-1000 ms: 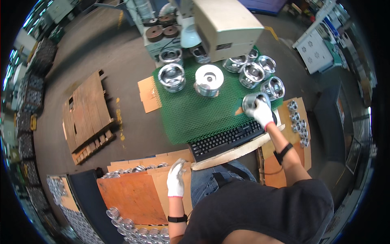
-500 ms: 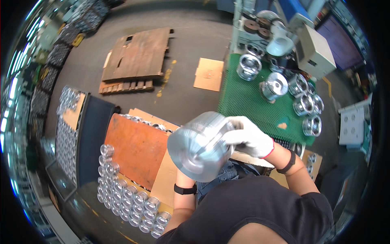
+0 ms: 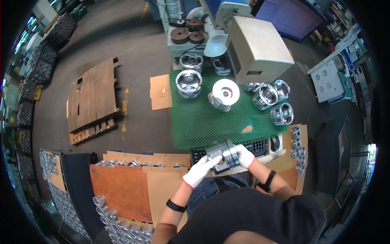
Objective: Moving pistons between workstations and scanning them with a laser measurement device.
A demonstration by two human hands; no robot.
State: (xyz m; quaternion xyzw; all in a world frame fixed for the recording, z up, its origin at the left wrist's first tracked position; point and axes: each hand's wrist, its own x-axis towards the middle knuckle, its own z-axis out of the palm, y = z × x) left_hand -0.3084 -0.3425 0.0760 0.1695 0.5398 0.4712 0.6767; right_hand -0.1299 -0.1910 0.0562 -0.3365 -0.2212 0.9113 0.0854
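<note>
A shiny metal piston (image 3: pixel 228 154) with ring grooves lies on its side between my two hands, above the near edge of the bench. My left hand (image 3: pixel 201 170), in a white glove, grips its left end with fingers closed over the side. My gloved right hand (image 3: pixel 245 156) is closed round the grooved right end, and some of its fingers are hidden. Just beyond, on the green mesh mat (image 3: pixel 195 130), another piston (image 3: pixel 224 96) shows its flat round top. Pistons with open ends facing up, such as one piston (image 3: pixel 189 83), stand around it.
A keyboard (image 3: pixel 260 147) and mouse (image 3: pixel 275 143) sit under the mat's near edge. A beige box-shaped monitor (image 3: pixel 260 49) stands at the back. Left are an orange board (image 3: pixel 122 189), rows of pistons (image 3: pixel 122 229) and a wooden pallet (image 3: pixel 93 97). More pistons (image 3: pixel 296 142) line the right.
The piston has moved down and right, away from my head, and turned onto its side. My left hand, hidden behind it before, now shows. My view has swung right toward the bench.
</note>
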